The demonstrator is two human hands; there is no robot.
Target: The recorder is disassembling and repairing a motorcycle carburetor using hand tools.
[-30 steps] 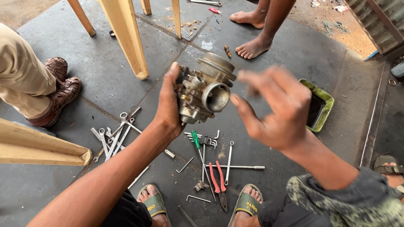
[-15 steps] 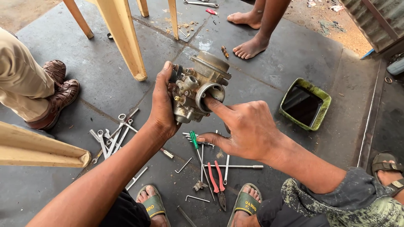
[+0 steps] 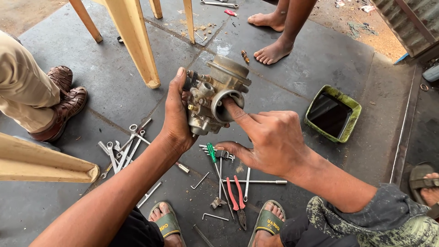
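A grimy metal carburetor point(image 3: 215, 93) is held up over the concrete floor. My left hand point(image 3: 176, 114) grips its left side, thumb up along the body. My right hand point(image 3: 270, 137) is beside it on the right, with the index finger pushed against the round bore opening. Below both hands lie loose tools: a green-handled screwdriver point(image 3: 211, 153), red-handled pliers point(image 3: 235, 194) and long thin rods point(image 3: 254, 181). My feet in green sandals point(image 3: 267, 224) show at the bottom edge.
Several wrenches point(image 3: 121, 151) lie at the left. A green tray of dark liquid point(image 3: 333, 113) sits at the right. Yellow wooden furniture legs point(image 3: 135, 41) stand behind. A seated person's brown shoes point(image 3: 64, 98) are at left, another person's bare feet point(image 3: 272, 50) at top.
My right hand came down from open and blurred in the air to the carburetor, and its index finger now presses at the bore. The carburetor has turned slightly in my left hand.
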